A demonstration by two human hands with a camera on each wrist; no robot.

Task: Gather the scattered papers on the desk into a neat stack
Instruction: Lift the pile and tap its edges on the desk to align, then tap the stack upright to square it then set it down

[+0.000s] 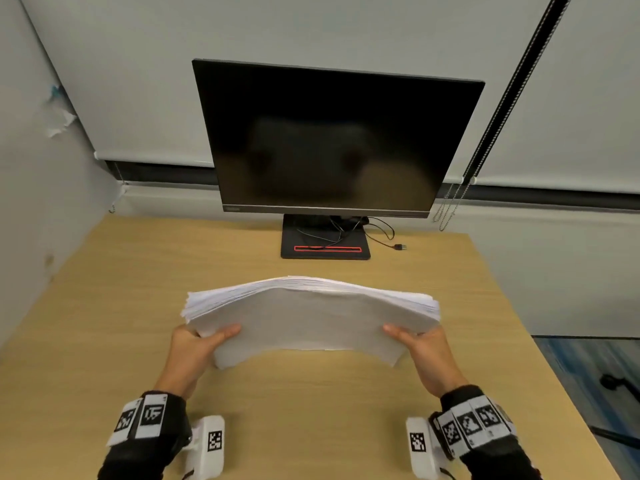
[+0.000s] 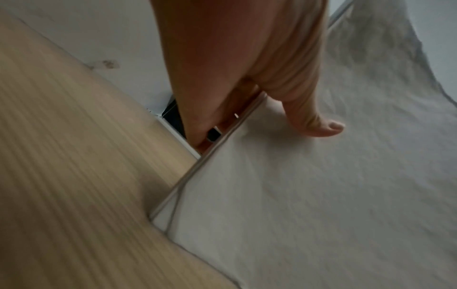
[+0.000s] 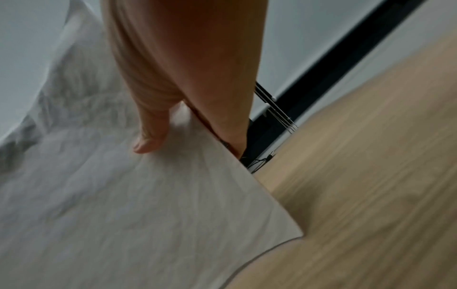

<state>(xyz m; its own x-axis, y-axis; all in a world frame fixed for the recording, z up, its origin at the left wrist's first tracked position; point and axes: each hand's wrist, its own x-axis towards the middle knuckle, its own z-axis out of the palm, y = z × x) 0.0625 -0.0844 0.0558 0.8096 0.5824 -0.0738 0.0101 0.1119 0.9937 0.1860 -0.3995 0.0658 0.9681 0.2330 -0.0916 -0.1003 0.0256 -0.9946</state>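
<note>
The stack of papers (image 1: 311, 317) is gathered already, bowed upward between both hands, above the desk (image 1: 138, 271). The left hand (image 1: 194, 348) and right hand (image 1: 420, 348) each clamp an end, thumbs on top. Squaring the edges and setting it down look left to do.

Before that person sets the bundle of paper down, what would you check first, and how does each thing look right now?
1. Left hand grips the paper stack, thumb on top: ok.
2. Right hand grips the opposite end the same way: ok.
3. Sheet edges flush: not ok; the left end is fanned out and the stack bows upward in the middle.
4. No stray sheets on the desk: ok in the head view, though under the stack is hidden.
5. Landing spot free of the monitor stand and its cable: ok; both lie behind the stack.
</note>
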